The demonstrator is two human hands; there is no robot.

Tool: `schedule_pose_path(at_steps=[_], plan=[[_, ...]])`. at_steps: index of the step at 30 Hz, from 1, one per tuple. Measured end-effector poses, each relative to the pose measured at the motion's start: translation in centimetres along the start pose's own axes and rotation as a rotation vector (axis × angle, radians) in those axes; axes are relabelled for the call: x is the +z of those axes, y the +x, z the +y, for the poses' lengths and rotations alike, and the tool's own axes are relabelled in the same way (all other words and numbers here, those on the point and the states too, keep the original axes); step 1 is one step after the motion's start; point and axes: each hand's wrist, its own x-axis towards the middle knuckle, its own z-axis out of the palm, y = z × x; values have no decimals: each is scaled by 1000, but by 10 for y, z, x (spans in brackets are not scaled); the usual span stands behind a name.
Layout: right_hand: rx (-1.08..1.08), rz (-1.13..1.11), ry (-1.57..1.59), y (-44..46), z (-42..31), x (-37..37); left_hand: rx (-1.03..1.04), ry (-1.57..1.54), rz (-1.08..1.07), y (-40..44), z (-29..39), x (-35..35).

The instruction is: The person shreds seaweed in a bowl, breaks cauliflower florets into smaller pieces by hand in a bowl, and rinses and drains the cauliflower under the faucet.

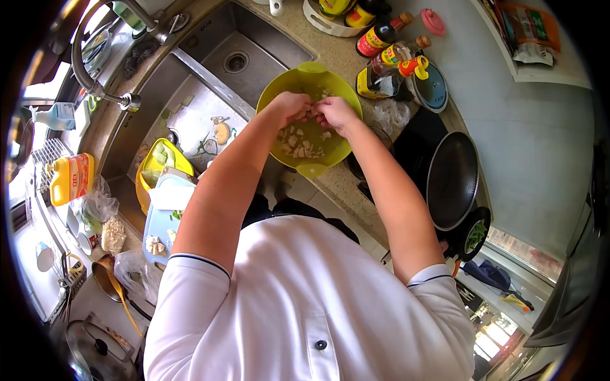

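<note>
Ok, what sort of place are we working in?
A kitchen, probably a home one, judging by the double sink, the sauce bottles and the large black pan.

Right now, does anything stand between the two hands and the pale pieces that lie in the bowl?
Nothing visible does. The left hand and right hand meet over the open bowl, and the pale pieces on its near side lie uncovered. Directly under the hands, the view is hidden.

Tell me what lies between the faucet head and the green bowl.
In the head view, a steel basin with scraps in it, then the metal divider, before the green bowl.
</note>
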Motion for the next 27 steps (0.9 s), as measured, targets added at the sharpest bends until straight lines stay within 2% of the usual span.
schedule_pose_path(at_steps=[2, 4, 5, 7, 11, 13, 20, 27], plan=[[-14, 13, 11, -1, -1, 0, -5, -1, 2, -3, -1, 0], [-80, 31, -22, 3, 2, -1, -17, 9, -126, -5, -2, -1], [-81, 30, -23, 4, 3, -2, -16, 9, -125, -5, -2, -1], [-66, 15, 93, 4, 4, -2, -15, -42, -109, -3, -4, -3], [-24, 76, -6, 2, -4, 0, 18, 52, -4, 6, -8, -4], [-94, 72, 15, 12, 3, -1, 20, 112, 23, 1, -4, -2], [-42, 47, 15, 13, 0, -4, 51, 160, 46, -3, -3, -2], [29, 77, 14, 8, -7, -3, -10, 171, 14, 0, 0, -2]])
